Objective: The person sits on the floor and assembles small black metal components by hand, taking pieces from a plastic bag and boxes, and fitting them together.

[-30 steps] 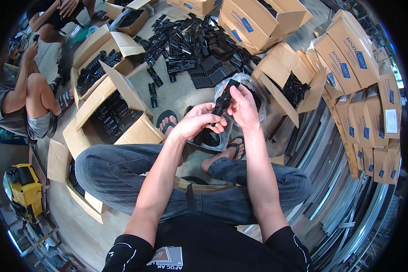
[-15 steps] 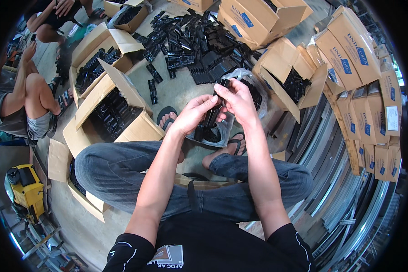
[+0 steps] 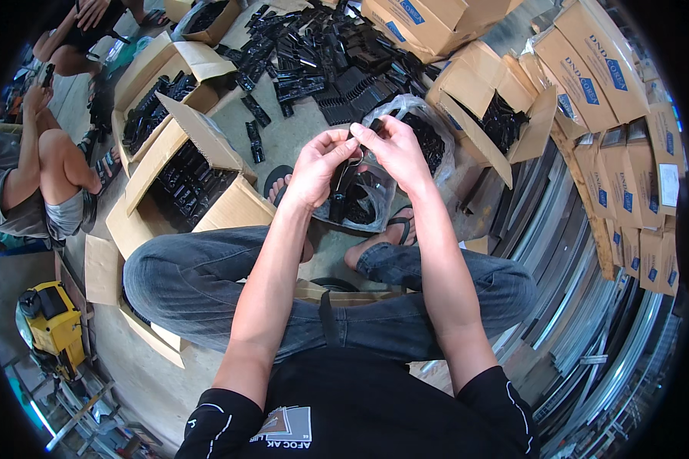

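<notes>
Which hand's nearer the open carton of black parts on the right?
Right. The right hand is left of the open carton, a clear bag showing between them; the left hand is farther left, past the right.

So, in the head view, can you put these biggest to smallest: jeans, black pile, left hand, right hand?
1. Jeans: largest.
2. Black pile.
3. Left hand and right hand: they look about alike, so I won't rank one above the other.
</notes>
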`<state>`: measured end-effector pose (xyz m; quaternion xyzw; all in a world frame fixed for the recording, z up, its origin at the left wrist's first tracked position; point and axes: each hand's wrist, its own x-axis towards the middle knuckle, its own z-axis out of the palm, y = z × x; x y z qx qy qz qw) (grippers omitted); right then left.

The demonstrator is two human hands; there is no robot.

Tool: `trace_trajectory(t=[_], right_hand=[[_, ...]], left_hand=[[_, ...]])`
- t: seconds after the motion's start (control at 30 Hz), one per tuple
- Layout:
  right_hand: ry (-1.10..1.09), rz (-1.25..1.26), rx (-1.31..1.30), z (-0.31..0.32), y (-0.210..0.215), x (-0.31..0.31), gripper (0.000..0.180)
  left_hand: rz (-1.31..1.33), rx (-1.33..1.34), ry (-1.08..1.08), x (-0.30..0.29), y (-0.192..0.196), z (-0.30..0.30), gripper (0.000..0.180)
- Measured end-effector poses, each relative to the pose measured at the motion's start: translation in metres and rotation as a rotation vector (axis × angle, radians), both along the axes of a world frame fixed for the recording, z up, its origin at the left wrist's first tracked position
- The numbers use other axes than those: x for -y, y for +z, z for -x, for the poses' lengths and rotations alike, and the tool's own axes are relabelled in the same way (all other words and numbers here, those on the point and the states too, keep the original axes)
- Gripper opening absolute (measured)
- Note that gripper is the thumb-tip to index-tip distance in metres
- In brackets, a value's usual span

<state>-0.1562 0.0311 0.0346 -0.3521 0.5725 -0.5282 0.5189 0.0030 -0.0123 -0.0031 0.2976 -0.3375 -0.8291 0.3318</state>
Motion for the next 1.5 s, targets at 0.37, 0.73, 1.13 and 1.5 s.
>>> trace_trajectory(t=[0.37,0.73,1.13,1.5], right_hand=[[-0.019,-0.053,-0.184,0.004,-0.031,0.003,0.045],[-0.087,0.048,0.038,0.039,-0.057,0.003,0.07],[0.056,-0.778,-1.243,0.088,-0.158,-0.027,0.034],[0.134,-0.908,-1.145,0.1,-0.16,-0.015,0.032]], left_hand=[[-0.011,0.069,-0.147,0.003,-0.003,-0.004,0.025],[-0.101,-0.016,-0.171,-0.003,0.002,0.003,0.035],[-0.163,-0.04,-0.101,0.001,0.007,-0.012,0.039],[-0.198,-0.169,-0.085,0.001,-0.001,-0.019,0.045]])
